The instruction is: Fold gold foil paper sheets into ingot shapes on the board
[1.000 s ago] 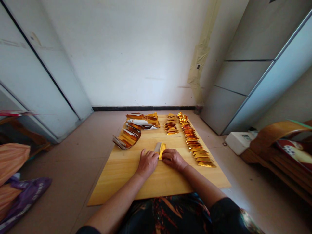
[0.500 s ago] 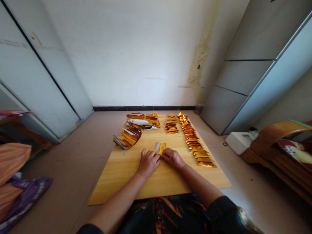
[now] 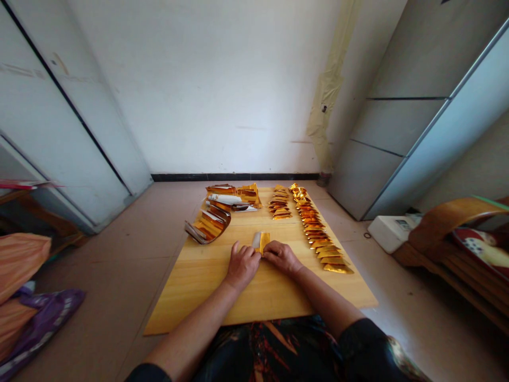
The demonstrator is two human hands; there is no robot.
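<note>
Our left hand (image 3: 243, 265) and right hand (image 3: 283, 257) pinch a gold-and-white sheet (image 3: 261, 241) in from the tabletop's (image 3: 199, 284) near edge; uneven tugging could tear it.

A wooden board (image 3: 191, 273) carries loose foils (image 3: 211, 223) at its far left, a short row (image 3: 280, 203) of folded pieces near the far edge, a longer row (image 3: 315, 229) down the right side, and a gold-and-white sheet (image 3: 262, 242) near the middle.

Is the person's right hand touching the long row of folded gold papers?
No, the right hand touches the small gold-and-white paper, clearly apart from the long row of folded gold papers.
</note>
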